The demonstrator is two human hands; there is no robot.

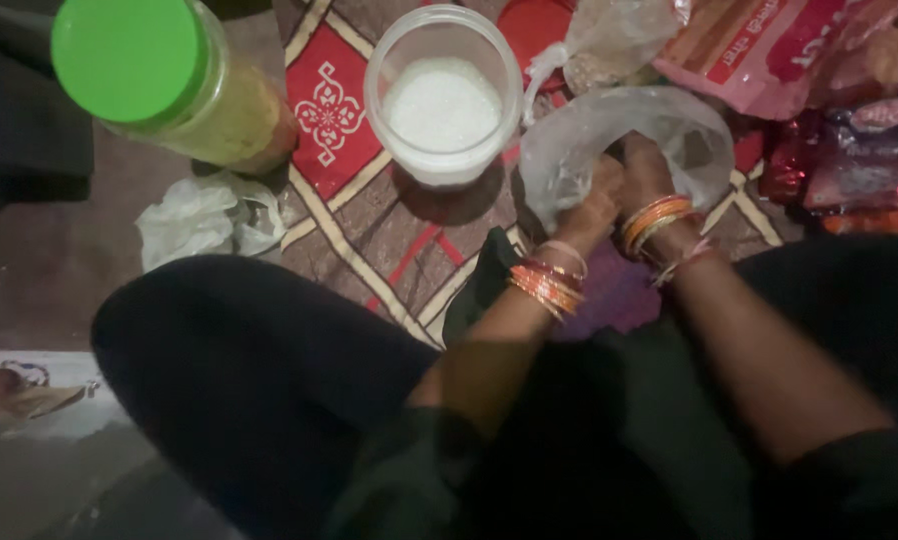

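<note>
Both my hands are pushed together into a clear plastic bag [569, 140] that lies on the patterned mat. My left hand [594, 205] grips the bag's edge near its mouth, and bangles circle that wrist. My right hand [647, 170] is beside it, fingers closed on the bag's plastic, with orange bangles on the wrist. What is inside the bag is hidden. Just left of the bag stands an open clear round container [443, 95] holding white grains.
A tall jar with a green lid [129, 55] stands at the top left. Crumpled white plastic [204, 215] lies on the floor. Red and pink packets [819, 60] pile at the top right. My dark-clothed knee [249, 370] fills the foreground.
</note>
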